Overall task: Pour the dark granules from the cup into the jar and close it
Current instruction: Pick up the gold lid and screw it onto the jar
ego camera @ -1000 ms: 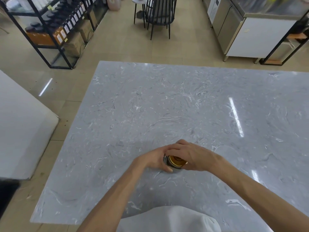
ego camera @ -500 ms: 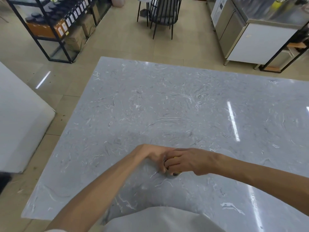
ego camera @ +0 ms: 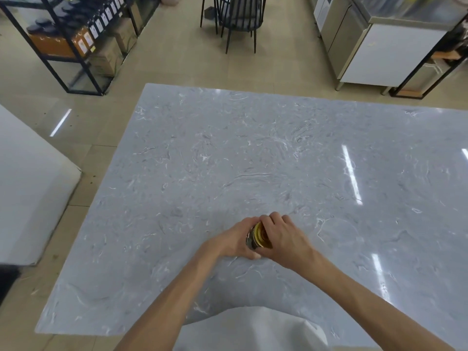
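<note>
A small glass jar [ego camera: 250,241] stands on the grey marble table [ego camera: 253,160], near its front edge. A gold metal lid [ego camera: 260,235] sits on top of the jar. My left hand [ego camera: 234,240] wraps the jar's body from the left. My right hand [ego camera: 285,236] grips the lid from the right, its fingers curled over the far rim. Most of the jar is hidden by both hands. No cup shows in the head view.
The table's left edge runs diagonally down at the left. A white counter [ego camera: 27,188] stands left of it. Black shelving with jars [ego camera: 76,34], a black chair [ego camera: 238,19] and steel cabinets [ego camera: 379,46] stand beyond the far edge.
My right hand has turned on the lid, so the gold top shows again after being covered half a second ago. My left hand stays around the jar. The camera shifted slightly.
</note>
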{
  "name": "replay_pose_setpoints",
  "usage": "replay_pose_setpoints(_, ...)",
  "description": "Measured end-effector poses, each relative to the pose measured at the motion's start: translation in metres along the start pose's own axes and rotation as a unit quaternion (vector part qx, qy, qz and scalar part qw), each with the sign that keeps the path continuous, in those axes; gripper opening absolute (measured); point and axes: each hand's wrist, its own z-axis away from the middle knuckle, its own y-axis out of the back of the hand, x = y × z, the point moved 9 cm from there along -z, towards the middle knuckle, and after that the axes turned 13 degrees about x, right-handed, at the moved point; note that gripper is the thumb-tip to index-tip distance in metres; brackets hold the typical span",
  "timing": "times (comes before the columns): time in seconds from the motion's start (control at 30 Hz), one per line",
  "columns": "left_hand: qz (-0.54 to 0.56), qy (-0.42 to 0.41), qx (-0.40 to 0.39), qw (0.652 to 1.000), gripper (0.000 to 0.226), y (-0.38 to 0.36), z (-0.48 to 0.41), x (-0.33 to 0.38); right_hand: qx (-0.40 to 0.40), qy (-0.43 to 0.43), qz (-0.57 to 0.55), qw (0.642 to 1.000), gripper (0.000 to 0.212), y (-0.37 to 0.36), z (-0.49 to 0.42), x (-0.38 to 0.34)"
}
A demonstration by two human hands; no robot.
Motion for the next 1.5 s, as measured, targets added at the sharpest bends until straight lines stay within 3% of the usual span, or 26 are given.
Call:
replay_pose_setpoints(0.17,-0.035,0.038,-0.045,0.998,0.097,0.002,0.0,-0.005,-0.099,0.204,-0.039,0.973,0.07,0.011,-0.004,-0.012)
replay_pose_setpoints(0.27,-0.061,0.02,-0.066,0.996,0.097,0.002,-0.002,0.0,-0.089,0.252,-0.084,0.96,0.07,0.026,-0.003,-0.021)
replay_pose_setpoints(0.33,-0.061,0.021,-0.063,0.996,0.093,0.003,-0.002,0.003,-0.059,0.226,-0.139,0.962,0.067,0.038,-0.008,-0.019)
replay_pose_setpoints(0.4,-0.039,0.018,-0.047,0.998,0.092,0.004,0.0,0.006,-0.024,0.131,-0.177,0.975,0.07,0.047,-0.017,0.003)
replay_pose_setpoints(0.47,-0.021,0.019,-0.022,0.999,0.091,0.006,0.004,0.008,-0.02,0.033,-0.166,0.985,0.077,0.044,-0.017,0.03)
replay_pose_setpoints(0.53,-0.01,0.017,-0.002,1.0,0.092,0.008,0.008,0.01,-0.037,0.004,-0.128,0.991,0.08,0.033,-0.008,0.038)
replay_pose_setpoints(0.77,0.009,0.014,0.012,1.0,0.086,0.01,0.013,0.02,-0.004,0.028,-0.054,0.998,0.072,0.011,-0.002,0.011)
replay_pose_setpoints(1.0,0.012,0.015,0.017,1.0,0.085,0.012,0.014,0.02,0.008,0.061,-0.055,0.997,0.067,0.011,-0.008,0.006)
replay_pose_setpoints(1.2,-0.006,0.024,0.021,0.999,0.09,0.011,0.016,0.017,0.012,0.046,-0.084,0.995,0.064,0.012,-0.002,0.01)
replay_pose_setpoints(1.5,-0.018,0.028,0.01,0.999,0.091,0.008,0.013,0.015,-0.009,0.039,-0.022,0.999,0.062,0.008,-0.005,0.004)
